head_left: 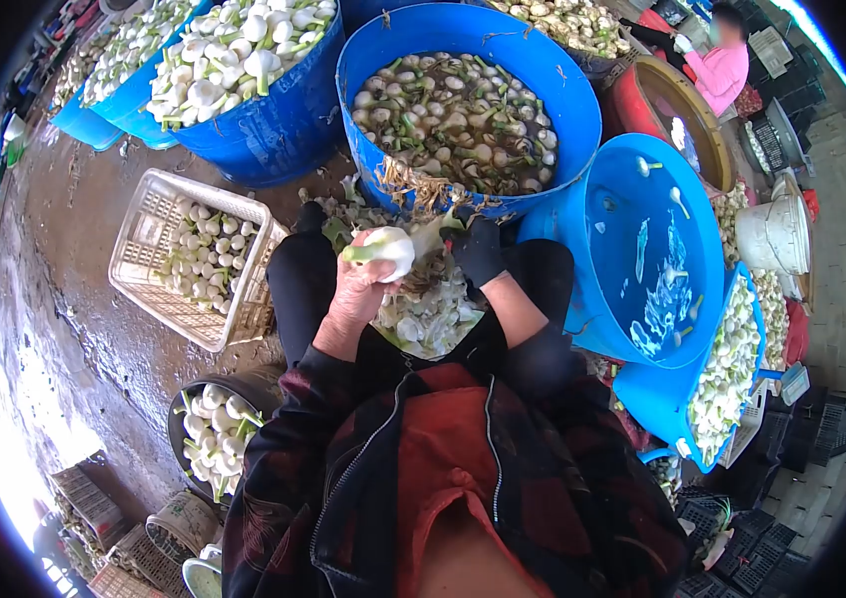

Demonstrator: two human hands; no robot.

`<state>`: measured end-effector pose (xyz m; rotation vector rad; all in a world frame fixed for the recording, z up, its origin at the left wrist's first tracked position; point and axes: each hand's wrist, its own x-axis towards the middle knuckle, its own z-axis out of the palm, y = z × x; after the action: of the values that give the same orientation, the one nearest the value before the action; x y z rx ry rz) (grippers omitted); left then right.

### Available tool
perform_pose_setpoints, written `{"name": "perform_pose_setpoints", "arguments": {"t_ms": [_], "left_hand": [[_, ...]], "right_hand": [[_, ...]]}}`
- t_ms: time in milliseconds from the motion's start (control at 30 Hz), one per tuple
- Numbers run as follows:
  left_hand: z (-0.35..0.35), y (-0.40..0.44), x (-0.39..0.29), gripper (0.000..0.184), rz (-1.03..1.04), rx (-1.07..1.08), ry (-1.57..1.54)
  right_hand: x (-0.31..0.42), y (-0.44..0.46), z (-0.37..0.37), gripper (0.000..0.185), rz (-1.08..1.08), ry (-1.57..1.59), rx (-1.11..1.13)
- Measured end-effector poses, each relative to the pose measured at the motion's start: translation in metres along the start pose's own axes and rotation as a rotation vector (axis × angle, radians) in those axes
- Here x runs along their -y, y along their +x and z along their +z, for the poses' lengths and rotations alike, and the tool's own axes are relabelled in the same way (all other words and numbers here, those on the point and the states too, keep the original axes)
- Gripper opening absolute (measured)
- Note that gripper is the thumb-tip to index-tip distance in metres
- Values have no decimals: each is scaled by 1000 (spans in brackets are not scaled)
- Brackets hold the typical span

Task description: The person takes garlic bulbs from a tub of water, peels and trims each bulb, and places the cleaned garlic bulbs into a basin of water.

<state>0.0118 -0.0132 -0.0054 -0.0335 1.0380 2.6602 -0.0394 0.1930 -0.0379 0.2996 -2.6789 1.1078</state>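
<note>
A large white garlic bulb [388, 253] with a pale green stem sits in my left hand [361, 289], which is bare and wrapped round it from below. My right hand [479, 251], in a dark glove, is curled just to the right of the bulb. Its fingers close at the end of a pale green outer leaf [431, 235]; whether a blade is also in them is hidden. Below both hands, a heap of peeled white skins [430, 317] lies between my knees.
A blue tub [368, 149] of bulbs in murky water stands ahead. To its right is a blue tub [582, 289] with water and a few bulbs. At left are a white crate [139, 274] and a dark bucket [269, 384] of bulbs. A person in pink [720, 75] sits far right.
</note>
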Motion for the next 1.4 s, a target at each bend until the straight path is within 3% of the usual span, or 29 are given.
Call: {"name": "perform_pose_setpoints", "arguments": {"t_ms": [33, 133, 167, 267, 300, 467, 600, 700, 800, 900, 967, 1000, 1100, 1200, 1267, 1333, 1367, 1400], "left_hand": [[2, 0, -1, 59, -1, -29, 38], [10, -2, -8, 52, 28, -127, 249], [10, -3, -6, 56, 72, -139, 240], [-2, 2, 8, 57, 143, -200, 552], [0, 2, 9, 57, 163, -193, 597], [0, 3, 8, 57, 196, -165, 882], [7, -2, -1, 58, 57, -75, 651], [9, -4, -1, 61, -76, 31, 427], [10, -4, 1, 63, -54, -5, 285], [1, 2, 17, 50, 42, -81, -28], [0, 3, 18, 35, 34, -103, -163], [-4, 4, 20, 34, -24, -89, -283], [-21, 9, 24, 31, -132, -13, -556], [-20, 10, 20, 30, -62, 80, -774], [-22, 11, 15, 28, -78, 19, -838], [-25, 15, 13, 30, -57, -2, -886], [-29, 15, 12, 30, -38, -28, -886], [-33, 17, 12, 30, -24, -59, -875]], "right_hand": [[8, 7, -13, 37, 199, -52, 299], [8, -4, -2, 36, -123, 205, 197], [10, -14, -8, 36, -7, 416, 227], [50, -8, -26, 33, -240, 249, 183], [66, -5, -33, 25, -263, 245, 254], [63, -10, -21, 15, -315, -30, 167], [58, -8, -25, 11, -203, 6, 264], [47, -3, -17, 10, 72, 186, 249], [50, -8, -20, 11, 171, 578, 178], [53, -10, -23, 11, 68, 723, 176], [51, -16, -23, 9, 126, 824, 286], [52, -17, -23, 11, 153, 873, 340], [60, -20, -24, 9, 50, 864, 194], [69, -27, -43, 12, 72, 1018, 329], [56, -36, -42, 16, 35, 1030, 425], [73, -44, -53, 19, 234, 1440, 570], [81, -48, -56, 21, 65, 1349, 479], [83, -45, -61, 22, 93, 1289, 606]]}}
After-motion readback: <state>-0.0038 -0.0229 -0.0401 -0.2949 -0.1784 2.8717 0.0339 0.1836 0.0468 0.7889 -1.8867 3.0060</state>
